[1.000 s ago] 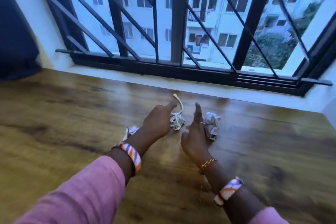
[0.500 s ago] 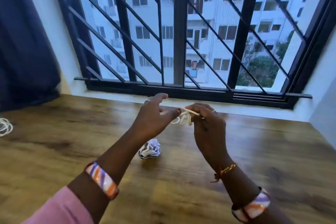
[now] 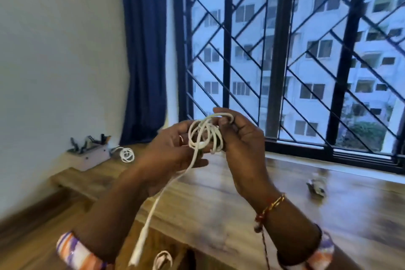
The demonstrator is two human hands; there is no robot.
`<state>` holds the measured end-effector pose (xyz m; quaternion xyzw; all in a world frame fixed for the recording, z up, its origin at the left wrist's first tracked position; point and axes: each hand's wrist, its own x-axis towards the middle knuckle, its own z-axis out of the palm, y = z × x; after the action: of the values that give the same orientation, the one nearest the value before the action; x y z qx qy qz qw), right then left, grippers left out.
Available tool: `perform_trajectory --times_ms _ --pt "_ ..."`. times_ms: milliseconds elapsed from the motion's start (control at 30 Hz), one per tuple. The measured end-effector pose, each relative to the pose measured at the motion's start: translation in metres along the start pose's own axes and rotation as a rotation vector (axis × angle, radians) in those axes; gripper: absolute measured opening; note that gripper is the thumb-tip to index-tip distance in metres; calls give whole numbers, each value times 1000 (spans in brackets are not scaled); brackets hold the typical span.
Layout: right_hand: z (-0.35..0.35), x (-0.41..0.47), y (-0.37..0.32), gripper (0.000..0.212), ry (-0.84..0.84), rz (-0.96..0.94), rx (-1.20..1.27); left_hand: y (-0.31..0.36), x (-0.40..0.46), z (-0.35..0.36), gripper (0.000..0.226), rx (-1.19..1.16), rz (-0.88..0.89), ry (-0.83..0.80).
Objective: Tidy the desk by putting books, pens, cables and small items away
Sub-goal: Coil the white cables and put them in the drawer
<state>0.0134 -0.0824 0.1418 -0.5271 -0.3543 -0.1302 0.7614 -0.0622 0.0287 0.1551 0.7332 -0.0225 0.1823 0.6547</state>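
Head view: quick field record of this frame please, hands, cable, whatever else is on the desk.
left hand: holds white cable coil from the left
right hand: pinches the coil's top loop
cable: coiled between the hands, loose end hanging down
desk: wooden, below the window
second cable coil: on the desk, far left
crumpled item: on the desk, right, blurred

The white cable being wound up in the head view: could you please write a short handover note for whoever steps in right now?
Left hand: its grip is on one side of the white cable coil, above the desk.
Right hand: pinches the coil's top loop.
Cable: mostly coiled; one loose end with a plug hangs down toward the desk edge.
Elsewhere: a second coiled cable lies by the small organiser at the wall; a crumpled scrap sits on the desk to the right.
Done: this cable lifted and mostly looped.
Left: wind in the loose end, put the cable away, clear the scrap.
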Motion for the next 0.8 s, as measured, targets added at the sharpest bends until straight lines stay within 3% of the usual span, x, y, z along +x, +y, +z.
perform_trajectory --times_ms 100,200,333,400,567,667,733,800 --pt "32 -4 -16 34 -19 -31 -102 31 -33 -23 28 -33 -54 16" --pt "51 -1 -34 35 -78 9 -144 56 -51 -34 21 86 -26 149" --pt "61 13 -55 29 -147 63 -125 73 -56 -39 11 681 239 470" --pt "63 24 -67 28 -129 74 -108 80 -59 -35 13 825 338 556" --pt "59 50 -86 22 -73 203 39 86 -55 -26 18 839 453 625" --pt "46 66 -84 22 -44 219 -15 88 -44 -19 13 867 480 622" --pt "36 76 -77 24 -6 133 -135 88 -35 -13 13 862 480 620" --pt "19 92 -64 26 47 -183 -496 86 -23 -7 14 770 473 604"
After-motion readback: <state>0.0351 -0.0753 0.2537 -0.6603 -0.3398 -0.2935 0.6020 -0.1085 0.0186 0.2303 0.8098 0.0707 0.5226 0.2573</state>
